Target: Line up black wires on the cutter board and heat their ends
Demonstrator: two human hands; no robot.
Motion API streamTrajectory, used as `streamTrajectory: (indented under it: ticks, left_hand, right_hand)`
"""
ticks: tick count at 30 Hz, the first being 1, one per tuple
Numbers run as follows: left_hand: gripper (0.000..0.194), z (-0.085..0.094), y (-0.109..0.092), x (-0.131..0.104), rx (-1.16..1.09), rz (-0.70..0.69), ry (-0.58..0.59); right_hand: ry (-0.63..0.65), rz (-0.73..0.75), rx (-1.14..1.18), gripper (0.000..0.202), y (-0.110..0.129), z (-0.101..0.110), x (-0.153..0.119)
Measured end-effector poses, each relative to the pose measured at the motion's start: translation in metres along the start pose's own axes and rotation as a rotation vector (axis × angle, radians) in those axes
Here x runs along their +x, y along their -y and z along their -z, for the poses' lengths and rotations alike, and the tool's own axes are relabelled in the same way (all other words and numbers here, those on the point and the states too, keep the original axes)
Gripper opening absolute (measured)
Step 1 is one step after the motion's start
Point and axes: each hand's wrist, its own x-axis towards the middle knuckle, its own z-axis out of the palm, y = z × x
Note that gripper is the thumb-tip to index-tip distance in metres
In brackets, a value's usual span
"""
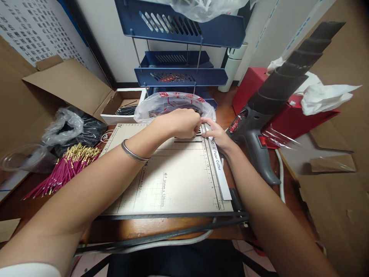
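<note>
A cream paper cutter (pixel 184 177) with printed size lines lies before me, with a white guide strip (pixel 218 163) along its right side. Over the board's far right part is my left hand (pixel 186 123), its fingers curled closed; whatever they grip is hidden. My right hand (pixel 216 134) meets it at the top of the strip, thumb and index finger bent towards the left fingertips in a pinch, and I cannot make out what is between them. Several short thin black pieces show under and beside the left hand, one dark strip (pixel 188 141) lying crosswise on the board.
Behind the board sits a clear plastic bag (pixel 175 100) with red print, below a blue tiered rack (pixel 181 77). A bundle of magenta cords (pixel 62 169) with gold tips lies left. A grey heat gun (pixel 259 115) stands right, beside a red box (pixel 250 90). An opened carton (pixel 72 82) holds dark strands.
</note>
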Motion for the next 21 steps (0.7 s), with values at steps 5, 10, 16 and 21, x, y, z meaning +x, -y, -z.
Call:
streamTrajectory:
  ticks: [5,10,16,21]
  left_hand:
    - [0.029,-0.0007,0.0008,0.0005,-0.014,0.002,0.014]
    - [0.029,-0.0036,0.0024,0.0014,-0.001,-0.006,-0.004]
    - [0.028,-0.0045,0.0033,0.0016,-0.017,-0.011,0.014]
    - [0.031,-0.0078,0.0027,0.0029,-0.026,-0.001,0.020]
  right_hand:
    - [-0.010,-0.009,0.005,0.055,-0.0001,-0.0004,0.0003]
    - [-0.005,0.013,0.003,0.055,0.0006,-0.0006,0.0007]
    - [-0.009,0.058,-0.049,0.053,-0.0013,0.0004,0.0026]
    - [-0.018,0.055,-0.049,0.050,-0.0016,-0.0006,0.0034]
